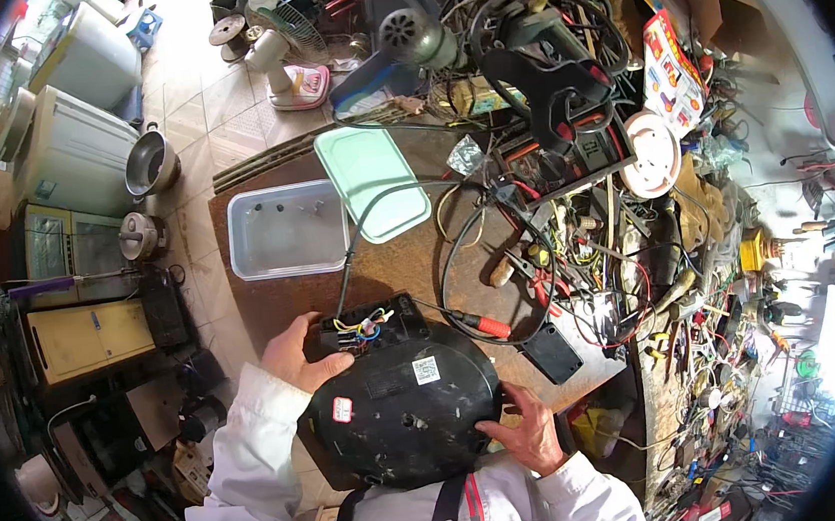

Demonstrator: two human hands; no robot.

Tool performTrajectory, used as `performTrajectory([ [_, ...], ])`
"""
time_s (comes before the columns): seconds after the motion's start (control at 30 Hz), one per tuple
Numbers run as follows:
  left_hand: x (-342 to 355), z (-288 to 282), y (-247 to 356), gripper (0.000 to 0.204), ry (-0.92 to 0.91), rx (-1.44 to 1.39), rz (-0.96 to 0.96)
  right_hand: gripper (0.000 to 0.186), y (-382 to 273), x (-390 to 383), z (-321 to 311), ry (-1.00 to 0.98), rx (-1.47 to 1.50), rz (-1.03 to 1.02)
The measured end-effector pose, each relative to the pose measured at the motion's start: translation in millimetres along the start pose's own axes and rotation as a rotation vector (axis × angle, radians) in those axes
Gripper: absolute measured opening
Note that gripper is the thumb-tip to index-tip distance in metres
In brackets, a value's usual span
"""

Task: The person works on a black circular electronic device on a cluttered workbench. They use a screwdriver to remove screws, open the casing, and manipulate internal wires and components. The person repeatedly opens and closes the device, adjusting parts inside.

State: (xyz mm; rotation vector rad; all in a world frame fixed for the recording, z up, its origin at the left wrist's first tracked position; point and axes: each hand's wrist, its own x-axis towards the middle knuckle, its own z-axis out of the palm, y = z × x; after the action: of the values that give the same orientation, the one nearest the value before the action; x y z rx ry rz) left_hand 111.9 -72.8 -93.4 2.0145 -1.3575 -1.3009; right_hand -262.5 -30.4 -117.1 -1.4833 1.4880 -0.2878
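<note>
A black, rounded appliance housing point(403, 418) lies at the table's near edge, against my body, with a square code label and a small red-edged sticker on it. At its far end, an open wiring box point(384, 329) shows yellow, blue and white wires. My left hand point(301, 357) grips the box's left corner, thumb on top and fingers over the side. On the right side, my right hand point(526, 429) holds the housing's rim, thumb above and fingers curled round the edge. A black cable point(347, 277) runs from the box; a red-and-black connector point(489, 327) lies just beyond the housing.
Beyond the housing are a clear plastic tub point(289, 261) with small parts in it and a pale green lid point(375, 179). A flat black cover point(552, 354), red-handled pliers point(543, 289) and a meter point(590, 150) lie rightward. Tangled wires and tools crowd the right side.
</note>
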Motion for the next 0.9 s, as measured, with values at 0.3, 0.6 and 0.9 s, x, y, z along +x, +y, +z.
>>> performTrajectory([
  [0.3, -17.7, 19.6, -44.4, 0.064, -0.033, -0.196, -0.142, 0.081, -13.6, -1.5, 13.8, -0.029, 0.103, 0.034],
  [0.6, -38.5, 17.7, -66.1, 0.069, -0.064, -0.513, -0.182, 0.062, -21.2, 31.6, -1.2, -0.102, 0.050, -0.160],
  [0.9, -35.5, 28.1, -89.1, 0.083, -0.058, -0.557, -0.293, 0.037, -127.6, 207.7, 11.2, 0.344, -0.263, -0.695],
])
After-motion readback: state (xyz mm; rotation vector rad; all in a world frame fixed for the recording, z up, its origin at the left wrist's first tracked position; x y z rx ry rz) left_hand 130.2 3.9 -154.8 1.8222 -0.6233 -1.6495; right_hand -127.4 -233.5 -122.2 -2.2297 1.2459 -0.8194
